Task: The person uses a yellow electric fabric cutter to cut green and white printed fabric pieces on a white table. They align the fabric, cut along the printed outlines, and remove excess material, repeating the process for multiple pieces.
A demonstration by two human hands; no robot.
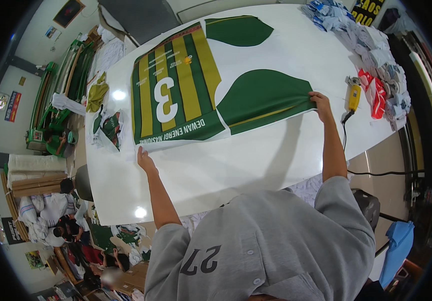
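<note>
A printed fabric sheet (208, 75) with a white margin lies across the table. On it are a striped green and yellow jersey panel (198, 103) and two green sleeve shapes, the nearer sleeve shape (271, 90) and the farther sleeve shape (238, 31). My left hand (147, 160) pinches the sheet's near left corner, below the striped panel. At the near right corner, my right hand (321, 106) grips the edge beside the nearer sleeve shape. Between my hands the near edge is slightly lifted and creased.
The white table (246, 168) carries a yellow handheld electric cutter (354, 98) with a black cord at right. Piled fabric scraps (376, 55) and a red-and-white cloth (373, 94) lie beyond it. Green scraps (110, 125) sit at left. Several people are at the far left.
</note>
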